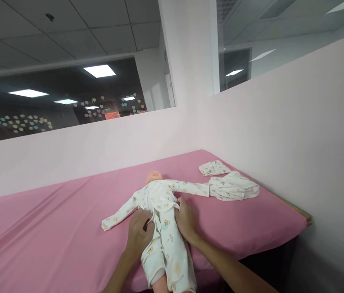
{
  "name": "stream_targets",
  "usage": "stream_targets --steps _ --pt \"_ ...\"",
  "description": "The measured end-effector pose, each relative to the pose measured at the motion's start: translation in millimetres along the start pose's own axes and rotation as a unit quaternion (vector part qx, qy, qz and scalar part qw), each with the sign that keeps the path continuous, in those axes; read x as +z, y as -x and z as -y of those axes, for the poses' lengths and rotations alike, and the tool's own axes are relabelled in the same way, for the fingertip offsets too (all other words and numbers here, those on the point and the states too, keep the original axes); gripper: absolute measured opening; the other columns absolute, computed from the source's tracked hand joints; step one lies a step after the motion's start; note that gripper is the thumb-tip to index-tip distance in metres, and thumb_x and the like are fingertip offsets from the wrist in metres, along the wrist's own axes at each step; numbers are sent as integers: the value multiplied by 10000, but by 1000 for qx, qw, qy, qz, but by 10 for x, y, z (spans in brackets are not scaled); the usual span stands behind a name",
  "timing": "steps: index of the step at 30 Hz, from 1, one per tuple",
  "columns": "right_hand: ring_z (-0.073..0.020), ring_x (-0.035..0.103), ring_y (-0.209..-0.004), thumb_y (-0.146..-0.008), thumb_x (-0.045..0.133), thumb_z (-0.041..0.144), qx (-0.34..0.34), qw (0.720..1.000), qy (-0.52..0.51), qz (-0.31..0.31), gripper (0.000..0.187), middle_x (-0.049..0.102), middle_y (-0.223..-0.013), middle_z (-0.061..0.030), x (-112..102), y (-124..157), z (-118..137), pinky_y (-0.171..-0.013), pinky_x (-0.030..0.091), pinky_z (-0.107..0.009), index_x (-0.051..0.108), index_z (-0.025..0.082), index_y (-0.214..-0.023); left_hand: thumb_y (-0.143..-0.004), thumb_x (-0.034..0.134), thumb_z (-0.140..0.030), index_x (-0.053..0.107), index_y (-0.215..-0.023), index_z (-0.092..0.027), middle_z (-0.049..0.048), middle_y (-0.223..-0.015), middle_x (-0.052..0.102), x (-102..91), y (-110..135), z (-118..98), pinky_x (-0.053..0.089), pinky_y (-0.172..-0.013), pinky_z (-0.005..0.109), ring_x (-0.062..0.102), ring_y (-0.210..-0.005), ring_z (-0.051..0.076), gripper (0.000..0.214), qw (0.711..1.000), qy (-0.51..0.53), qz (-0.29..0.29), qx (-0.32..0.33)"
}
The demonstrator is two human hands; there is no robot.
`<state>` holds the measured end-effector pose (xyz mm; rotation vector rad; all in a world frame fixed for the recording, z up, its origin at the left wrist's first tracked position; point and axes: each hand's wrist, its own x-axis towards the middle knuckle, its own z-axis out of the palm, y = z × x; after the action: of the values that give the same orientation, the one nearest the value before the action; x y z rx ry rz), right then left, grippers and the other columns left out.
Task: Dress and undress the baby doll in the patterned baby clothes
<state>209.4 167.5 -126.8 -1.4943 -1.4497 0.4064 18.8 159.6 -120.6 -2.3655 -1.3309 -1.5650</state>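
Note:
A baby doll (154, 176) lies on its back on a pink sheet (52, 228), dressed in a white patterned sleepsuit (162, 211) with both sleeves spread out. My left hand (139, 234) rests on the suit's left side at the waist, fingers curled and pinching the fabric edge. My right hand (185, 219) presses on the suit's right side at the waist, its fingers bent over the cloth. The doll's legs reach the sheet's near edge.
A small white patterned cloth (213, 167) and a larger crumpled white garment (235, 186) lie on the sheet at the right, by the sleeve end. Pale pink partition walls (296, 122) close the back and right sides. The table corner (307, 219) is at the right.

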Motion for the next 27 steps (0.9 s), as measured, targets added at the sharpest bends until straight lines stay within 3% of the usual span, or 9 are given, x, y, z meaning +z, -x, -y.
stream_targets --steps 2,4,8,11,13,17,20,24,27 --pt "-181 564 -689 -892 455 194 -14 1000 23 14 69 648 -780 -24 -66 -2 -13 -606 299 -278 522 205 -881 -791 402 -101 421 -692 -212 -12 -648 418 -44 -28 -6 344 -666 295 399 -673 164 150 996 -4 25 81" --pt "-196 567 -791 -845 439 97 -39 998 42 20 167 643 -868 -47 -145 -6 23 -685 338 -294 548 194 -924 -780 394 -83 382 -696 -212 -5 -681 420 -106 -57 -34 351 -699 305 400 -703 167 155 993 -10 60 97" --pt "-235 500 -1057 -732 449 -16 -181 979 84 25 475 586 -1137 -81 -291 15 265 -896 341 -353 572 201 -1137 -758 403 -89 356 -705 -212 -1 -714 441 -188 -75 -140 362 -696 298 411 -718 167 142 992 -18 125 30" --pt "-191 529 -915 -867 417 50 -297 948 67 94 292 615 -964 -41 -317 82 460 -827 374 -320 612 209 -1014 -761 427 -126 416 -711 -206 0 -715 478 -242 -90 -224 358 -660 286 434 -713 167 95 984 -12 176 -25" --pt "-165 535 -852 -917 398 82 -333 931 45 139 245 614 -897 -21 -293 140 513 -784 386 -299 609 204 -937 -774 445 -163 475 -716 -201 -1 -713 509 -316 -132 -253 356 -633 277 454 -693 161 75 974 6 219 -62" --pt "-151 533 -852 -899 441 62 -336 928 17 158 208 616 -880 -8 -231 257 448 -800 390 -299 603 193 -902 -856 460 -311 603 -898 -199 1 -751 592 -471 -361 -205 420 -632 264 542 -699 161 186 938 101 290 -160" --pt "-155 521 -858 -904 467 88 -350 922 11 162 180 615 -861 -1 -217 351 393 -834 383 -321 608 199 -885 -892 417 -411 579 -1085 -193 6 -786 627 -409 -677 -109 447 -584 258 581 -612 151 332 938 74 247 -230" --pt "-158 529 -899 -944 451 164 -313 940 -45 126 160 614 -894 -10 -215 387 366 -855 400 -315 598 208 -899 -858 479 -399 605 -881 -186 44 -848 669 -64 -1170 15 402 -604 240 614 -681 161 249 943 -66 212 -250" --pt "-155 563 -911 -956 416 204 -218 972 -60 66 179 621 -919 -23 -210 206 266 -821 432 -279 582 205 -890 -772 596 -336 563 -711 -182 63 -765 651 184 -1453 98 358 -613 241 621 -803 213 169 936 -101 211 -264"
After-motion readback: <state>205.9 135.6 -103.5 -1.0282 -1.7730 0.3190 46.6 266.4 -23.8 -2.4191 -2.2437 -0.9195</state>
